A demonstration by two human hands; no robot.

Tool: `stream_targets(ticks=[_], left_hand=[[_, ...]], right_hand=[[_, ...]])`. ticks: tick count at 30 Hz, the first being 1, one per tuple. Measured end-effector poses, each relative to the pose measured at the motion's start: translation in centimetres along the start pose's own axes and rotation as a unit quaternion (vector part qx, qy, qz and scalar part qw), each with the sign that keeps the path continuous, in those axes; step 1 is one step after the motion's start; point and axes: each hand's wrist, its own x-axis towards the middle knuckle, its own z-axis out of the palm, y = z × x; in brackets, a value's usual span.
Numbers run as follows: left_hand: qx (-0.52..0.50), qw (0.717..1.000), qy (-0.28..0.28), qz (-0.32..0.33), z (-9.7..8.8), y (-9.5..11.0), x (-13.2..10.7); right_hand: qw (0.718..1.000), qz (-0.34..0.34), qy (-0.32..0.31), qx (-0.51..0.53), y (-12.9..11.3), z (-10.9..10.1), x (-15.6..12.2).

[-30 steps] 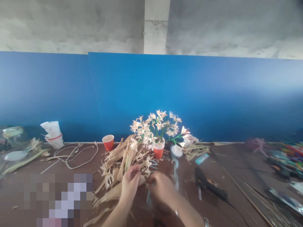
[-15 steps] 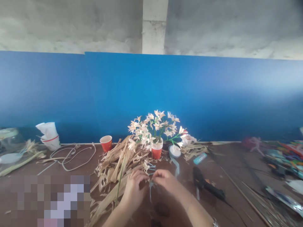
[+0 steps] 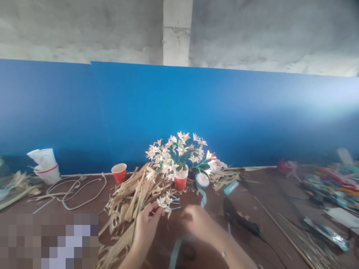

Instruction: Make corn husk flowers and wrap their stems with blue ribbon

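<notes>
My left hand (image 3: 147, 224) is at the pile of dry husks, thumb and forefinger pinched on a small white husk flower (image 3: 169, 212). This flower overlaps other small white flowers with light blue stems (image 3: 175, 201), lying on the brown table. To the right, my right hand (image 3: 198, 222) hovers with curled, closed fingers, smeared by motion; what they hold cannot be made out. A pale blue strip of tape (image 3: 175, 254) shows below and between my hands. Beyond them a bunch of white flowers (image 3: 182, 147) on green stems stands in a red and white paper cup (image 3: 181, 183).
Dry husks (image 3: 131, 198) spread on the left, near another red cup (image 3: 119, 173) and a white cable (image 3: 67, 194). A roll of pale tape (image 3: 202, 180) is behind my right hand. Rightward lie a black glue gun (image 3: 242, 220), a turquoise packet (image 3: 231, 188) and thin sticks (image 3: 311, 235).
My hands have parted: the left moved left with the flower to the other small flowers, the right stayed near the middle. The pale blue strip now shows lower down. The view shifted slightly right.
</notes>
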Motion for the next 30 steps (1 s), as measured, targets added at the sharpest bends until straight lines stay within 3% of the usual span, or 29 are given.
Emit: stream_targets(ticks=[3,7,17,30], left_hand=[[0.002,1.0,-0.007,0.011,0.0,0.0,-0.1],[0.021,0.999,-0.012,0.027,0.0,-0.1,0.0],[0.015,1.0,-0.001,0.021,0.1,0.0,-0.2],[-0.007,1.0,-0.007,0.002,0.3,-0.4,-0.1]], right_hand=[[0.991,0.051,0.046,-0.113,1.5,-1.9,2.2],[0.967,0.088,0.025,-0.238,4.2,-3.5,5.8],[0.922,-0.035,-0.041,-0.383,5.5,-1.5,10.5],[0.895,-0.126,-0.05,-0.425,6.3,-1.7,10.5]])
